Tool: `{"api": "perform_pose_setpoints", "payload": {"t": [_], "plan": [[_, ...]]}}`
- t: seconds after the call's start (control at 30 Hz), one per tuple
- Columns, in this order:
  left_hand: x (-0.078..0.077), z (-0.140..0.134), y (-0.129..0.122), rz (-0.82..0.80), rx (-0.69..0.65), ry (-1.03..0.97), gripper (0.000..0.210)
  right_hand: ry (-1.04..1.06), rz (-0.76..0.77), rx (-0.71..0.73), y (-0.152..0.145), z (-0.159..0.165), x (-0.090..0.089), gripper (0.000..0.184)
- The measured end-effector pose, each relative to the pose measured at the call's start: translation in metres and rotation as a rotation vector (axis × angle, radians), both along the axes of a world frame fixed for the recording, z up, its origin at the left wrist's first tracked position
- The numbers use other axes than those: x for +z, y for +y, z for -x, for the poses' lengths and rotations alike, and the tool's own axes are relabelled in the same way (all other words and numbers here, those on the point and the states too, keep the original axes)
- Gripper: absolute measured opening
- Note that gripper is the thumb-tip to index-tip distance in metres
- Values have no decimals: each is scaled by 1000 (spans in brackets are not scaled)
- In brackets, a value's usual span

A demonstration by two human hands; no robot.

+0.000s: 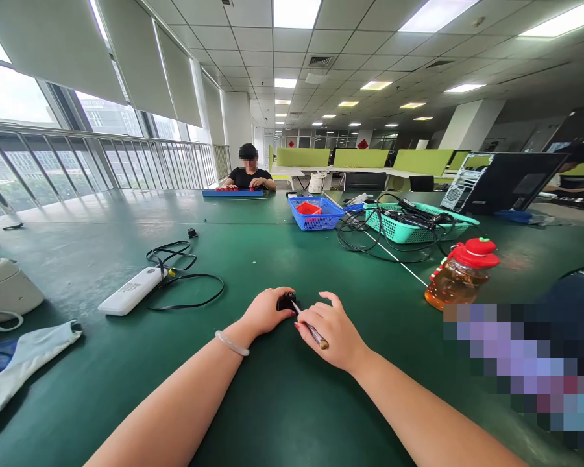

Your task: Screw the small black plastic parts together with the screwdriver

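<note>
Near the middle of the green table, my left hand [267, 312] is closed around a small black block-like part [287, 301], its thumb and fingers on either side. A pale bracelet circles that wrist. My right hand [331, 331] pinches a slim screwdriver-like tool [317, 337] with a pale thin shaft and a brownish handle end. Its tip points up and left and meets the black part, though the exact contact is too small to tell. The right index finger is raised and bent. Fingers hide much of the black part.
A white power bank [132, 290] with a black cable [194, 277] lies left. To the right stand a red-lidded bottle [460, 275], a blue basket [316, 217] and a teal basket [399, 230] of cables. A person [250, 174] sits at the far end by a blue tray [238, 193].
</note>
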State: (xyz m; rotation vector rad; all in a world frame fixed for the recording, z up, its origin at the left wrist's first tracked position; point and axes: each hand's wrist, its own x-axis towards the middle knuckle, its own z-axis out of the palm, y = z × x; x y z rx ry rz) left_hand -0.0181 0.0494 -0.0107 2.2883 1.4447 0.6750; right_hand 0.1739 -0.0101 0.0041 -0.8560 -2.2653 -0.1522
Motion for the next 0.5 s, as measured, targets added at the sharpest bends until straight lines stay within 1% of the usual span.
{"api": "perform_pose_setpoints", "payload": {"t": [0.1, 0.17, 0.23, 0.3, 0.37, 0.43, 0.5], "plan": [[0, -1, 0, 1, 8, -3, 53, 55, 75, -19, 1, -1, 0, 18], [0, -1, 1, 1, 19, -4, 57, 129, 180, -21, 2, -2, 0, 17], [0, -2, 1, 8, 29, -7, 61, 264, 334, -27, 5, -4, -2, 17], [0, -2, 0, 18, 31, -12, 65, 451, 521, -31, 11, -7, -5, 20], [0, -2, 0, 27, 34, -15, 69, 638, 699, -4, 18, -10, -9, 24], [0, -2, -1, 27, 27, -9, 71, 786, 820, 11, 25, -13, -13, 29], [1, -2, -2, 15, 11, 15, 66, 876, 907, 17, 29, -15, -15, 33]]}}
